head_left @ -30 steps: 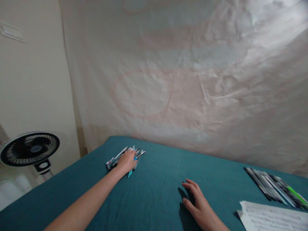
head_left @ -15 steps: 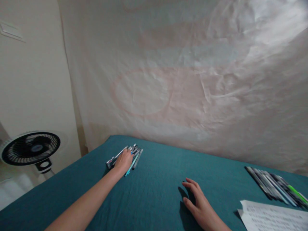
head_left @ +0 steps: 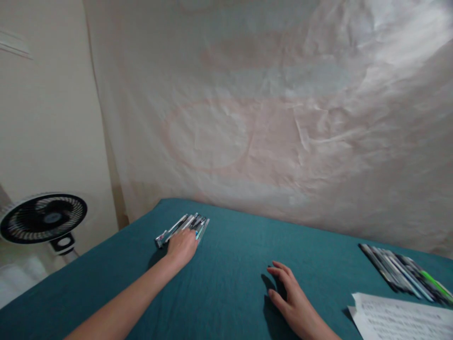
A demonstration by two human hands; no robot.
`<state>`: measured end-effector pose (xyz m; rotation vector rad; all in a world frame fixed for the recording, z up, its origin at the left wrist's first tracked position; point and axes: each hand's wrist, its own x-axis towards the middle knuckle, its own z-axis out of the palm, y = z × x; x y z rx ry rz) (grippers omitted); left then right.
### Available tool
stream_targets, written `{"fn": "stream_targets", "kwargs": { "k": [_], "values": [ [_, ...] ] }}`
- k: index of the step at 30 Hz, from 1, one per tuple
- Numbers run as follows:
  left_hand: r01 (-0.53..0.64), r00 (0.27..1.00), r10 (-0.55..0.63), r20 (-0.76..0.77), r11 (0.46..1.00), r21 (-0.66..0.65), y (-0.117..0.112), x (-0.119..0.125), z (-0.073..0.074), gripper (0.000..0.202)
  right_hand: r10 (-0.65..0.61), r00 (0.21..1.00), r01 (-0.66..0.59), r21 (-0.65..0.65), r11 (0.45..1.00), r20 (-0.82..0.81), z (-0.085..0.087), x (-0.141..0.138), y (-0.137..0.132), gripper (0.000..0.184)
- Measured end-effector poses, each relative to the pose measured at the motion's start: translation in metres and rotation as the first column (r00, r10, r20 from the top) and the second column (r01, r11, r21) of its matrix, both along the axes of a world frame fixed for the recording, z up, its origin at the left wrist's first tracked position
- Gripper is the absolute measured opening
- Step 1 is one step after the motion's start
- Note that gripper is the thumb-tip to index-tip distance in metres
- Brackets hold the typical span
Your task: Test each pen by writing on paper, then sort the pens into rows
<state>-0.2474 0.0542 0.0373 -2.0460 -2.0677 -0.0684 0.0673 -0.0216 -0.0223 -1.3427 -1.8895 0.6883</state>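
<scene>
My left hand (head_left: pixel 183 244) rests over the near part of a bunch of pens (head_left: pixel 186 222) at the far left of the teal cloth. Its fingertips are hidden, so whether they grip any pen does not show. A teal pen (head_left: pixel 201 232) and a grey one stick out past its right side, and a clear-looking case or thick pen (head_left: pixel 162 237) lies at the left edge of the bunch. On the near middle of the cloth, my right hand (head_left: pixel 292 300) is open, fingers apart and slightly curled, holding nothing.
A row of several pens (head_left: pixel 399 271), one bright green, lies at the right. In front of it is a sheet of handwritten paper (head_left: pixel 403 316). A black and white fan (head_left: pixel 46 218) stands left of the cloth-covered surface (head_left: pixel 226 264). A pale sheet (head_left: pixel 276 141) hangs behind.
My left hand has slid nearer and a little right over the pens, covering the near end of the teal pen. More of the pens' far ends show. My right hand has stayed in place.
</scene>
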Motion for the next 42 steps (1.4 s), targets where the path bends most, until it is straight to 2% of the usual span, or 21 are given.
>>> {"fn": "stream_targets", "kwargs": {
  "k": [6,11,15,19,26,30,36,39,42],
  "values": [
    [-0.069,0.997,0.071,0.017,0.992,-0.101,-0.002,0.004,0.005,0.030,-0.003,1.000,0.003,-0.008,1.000,0.010,0.001,0.000,-0.001,0.038],
    [-0.085,0.996,0.088,0.030,0.992,-0.093,0.017,-0.001,0.006,0.029,0.009,1.000,-0.008,-0.003,1.000,0.017,0.000,0.000,-0.001,0.037],
    [-0.073,0.996,0.076,0.046,0.995,-0.062,0.027,0.005,0.003,0.031,0.014,0.999,-0.014,-0.003,1.000,0.033,0.001,-0.001,-0.002,0.038],
    [-0.025,0.998,0.025,0.054,1.000,0.009,0.023,0.013,-0.006,0.034,0.003,0.999,-0.003,-0.007,1.000,0.038,0.004,-0.002,-0.003,0.038],
    [-0.009,0.999,0.009,0.043,1.000,0.010,0.015,0.013,-0.015,0.031,0.002,0.999,-0.002,-0.010,1.000,0.041,0.003,-0.001,-0.003,0.039],
    [-0.027,0.999,0.028,0.037,1.000,-0.014,0.011,0.010,-0.015,0.032,0.000,0.999,0.000,-0.002,1.000,0.041,0.004,-0.002,-0.003,0.038],
    [-0.003,1.000,0.004,0.016,0.999,-0.040,-0.008,-0.003,-0.010,0.030,0.002,0.999,-0.002,0.011,1.000,0.053,0.004,-0.002,-0.004,0.039],
    [0.023,1.000,-0.023,0.021,1.000,0.016,-0.007,-0.009,-0.007,0.031,0.002,0.999,-0.003,0.019,1.000,0.049,0.004,-0.002,-0.005,0.038],
    [0.061,0.996,-0.067,0.054,0.993,0.096,0.006,-0.011,-0.008,0.041,-0.001,0.999,0.000,0.018,1.000,0.039,0.004,-0.003,-0.005,0.038]
  ]
}}
